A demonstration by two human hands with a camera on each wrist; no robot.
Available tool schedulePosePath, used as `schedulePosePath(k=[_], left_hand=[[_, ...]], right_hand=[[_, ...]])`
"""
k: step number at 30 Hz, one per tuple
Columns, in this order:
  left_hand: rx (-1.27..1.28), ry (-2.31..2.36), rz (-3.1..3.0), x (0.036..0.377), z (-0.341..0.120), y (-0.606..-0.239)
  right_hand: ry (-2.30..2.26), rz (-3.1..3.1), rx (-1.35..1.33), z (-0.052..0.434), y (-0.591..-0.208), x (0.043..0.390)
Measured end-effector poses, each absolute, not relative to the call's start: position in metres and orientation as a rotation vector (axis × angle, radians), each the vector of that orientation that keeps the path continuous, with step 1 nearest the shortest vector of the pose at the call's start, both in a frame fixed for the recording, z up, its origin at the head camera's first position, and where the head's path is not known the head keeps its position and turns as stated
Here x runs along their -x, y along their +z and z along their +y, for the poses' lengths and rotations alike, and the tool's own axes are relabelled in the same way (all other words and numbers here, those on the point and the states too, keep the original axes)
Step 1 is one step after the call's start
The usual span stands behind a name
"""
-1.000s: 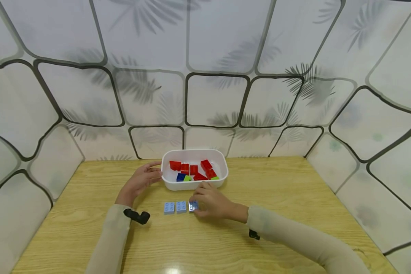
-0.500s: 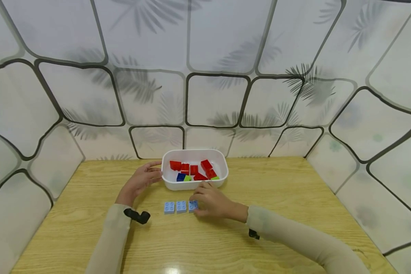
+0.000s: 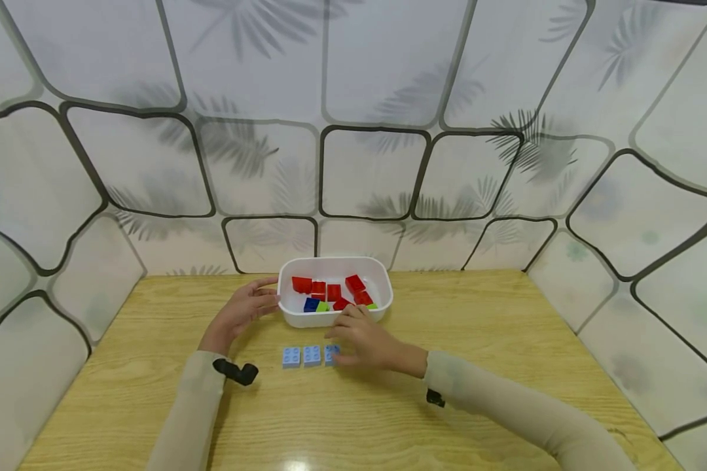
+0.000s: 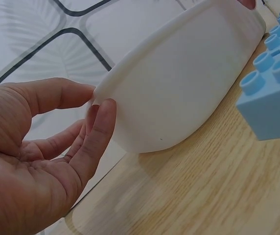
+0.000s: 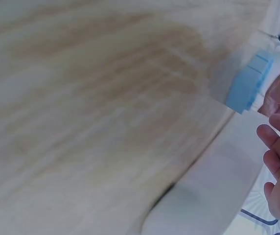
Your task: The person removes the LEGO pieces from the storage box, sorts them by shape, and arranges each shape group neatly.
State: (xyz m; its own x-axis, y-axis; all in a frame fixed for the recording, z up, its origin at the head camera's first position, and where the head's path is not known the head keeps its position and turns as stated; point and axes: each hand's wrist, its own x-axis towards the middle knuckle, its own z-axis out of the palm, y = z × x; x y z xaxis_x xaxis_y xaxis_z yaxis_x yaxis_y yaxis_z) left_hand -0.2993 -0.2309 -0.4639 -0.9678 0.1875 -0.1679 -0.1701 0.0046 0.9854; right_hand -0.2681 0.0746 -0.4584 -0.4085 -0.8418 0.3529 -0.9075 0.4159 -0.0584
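Three light blue bricks lie in a row on the wooden table (image 3: 477,327), in front of a white tub (image 3: 306,320): the left one (image 3: 291,356), the middle one (image 3: 311,355) and the right one (image 3: 330,354). My right hand (image 3: 340,335) hovers just above and right of the right brick with relaxed fingers, holding nothing, its fingertips near the tub's front wall. In the right wrist view its fingers (image 5: 273,147) are spread beside a blue brick (image 5: 247,84). My left hand (image 3: 269,297) touches the tub's left wall (image 4: 179,88) with thumb and straight fingers (image 4: 98,127).
Inside the tub are several red bricks (image 3: 333,291), a dark blue one (image 3: 311,304) and a green one (image 3: 323,306). Patterned white walls (image 3: 365,170) close in the table at the back and both sides. A light blue brick (image 4: 272,105) shows close in the left wrist view.
My right hand has let go of the right-hand blue brick and lifted slightly toward the tub. The brick now lies in line with the other two. The left hand has stayed put.
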Motion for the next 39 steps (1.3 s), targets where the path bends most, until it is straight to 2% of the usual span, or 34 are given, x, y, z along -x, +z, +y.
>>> schedulePosePath(k=[12, 24, 39], left_hand=[[-0.007, 2.054, 2.022, 0.300, -0.232, -0.463], [-0.053, 2.071, 2.012, 0.301, -0.234, -0.468], [-0.065, 2.060, 2.014, 0.300, -0.233, -0.467]], right_hand=[[0.432, -2.279, -1.445, 0.061, -0.437, 0.287], [0.502, -2.506, -1.298, 0.042, -0.420, 0.322], [0.584, -2.788, -1.299, 0.016, -0.427, 0.356]])
